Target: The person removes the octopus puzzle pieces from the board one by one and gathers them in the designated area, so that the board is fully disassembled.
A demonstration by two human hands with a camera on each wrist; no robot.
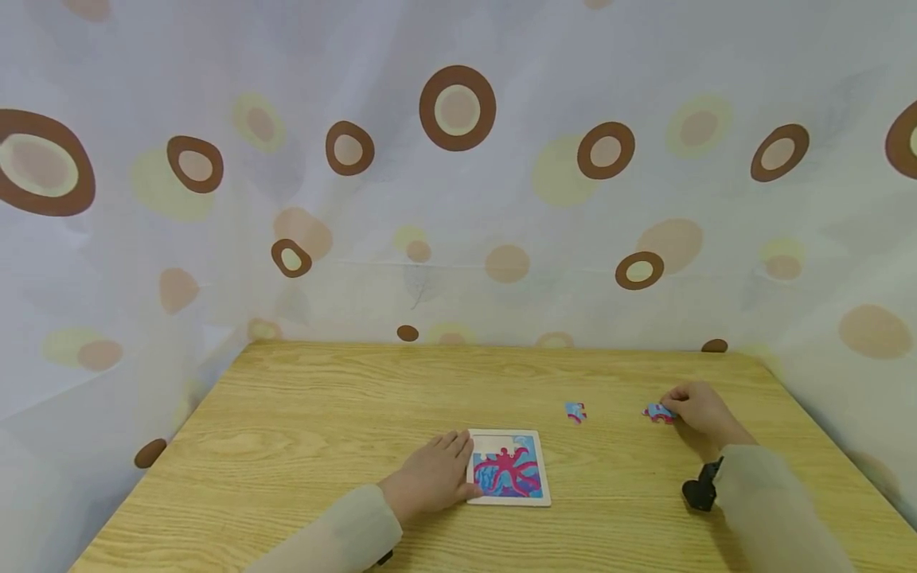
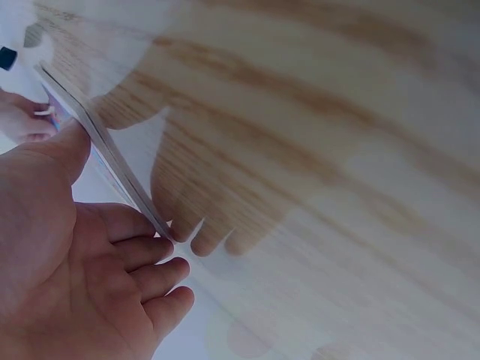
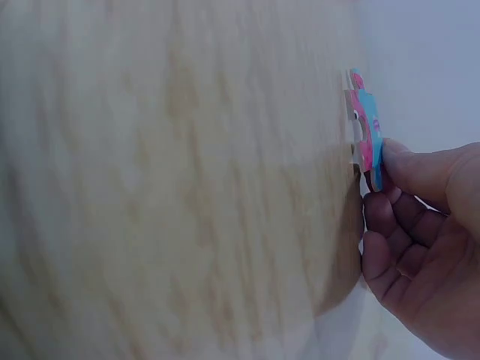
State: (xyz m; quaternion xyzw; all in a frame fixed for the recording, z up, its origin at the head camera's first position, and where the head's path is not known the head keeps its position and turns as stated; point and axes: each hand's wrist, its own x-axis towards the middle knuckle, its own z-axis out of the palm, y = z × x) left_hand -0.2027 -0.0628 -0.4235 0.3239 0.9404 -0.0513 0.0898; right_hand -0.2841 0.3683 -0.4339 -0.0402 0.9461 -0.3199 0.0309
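Observation:
A square octopus jigsaw puzzle in a white tray (image 1: 547, 477) lies on the table; a pale gap shows along its top left. My left hand (image 1: 435, 472) rests along the tray's left side, fingers extended, with the thumb near the lower corner. In the left wrist view, that thumb and fingertips touch the tray edge (image 2: 120, 161). Off to the right, my right hand (image 1: 700, 410) pinches a blue and pink puzzle piece (image 1: 658, 412) between thumb and fingers. The right wrist view shows this puzzle piece (image 3: 367, 127) tilted up at the thumb tip.
Between the tray and my right hand, another puzzle piece (image 1: 575, 411) lies flat on the wooden table (image 1: 322, 422). A white curtain (image 1: 458, 207) with brown and yellow circles hangs behind and around the table. A black device (image 1: 702, 487) sits at my right wrist.

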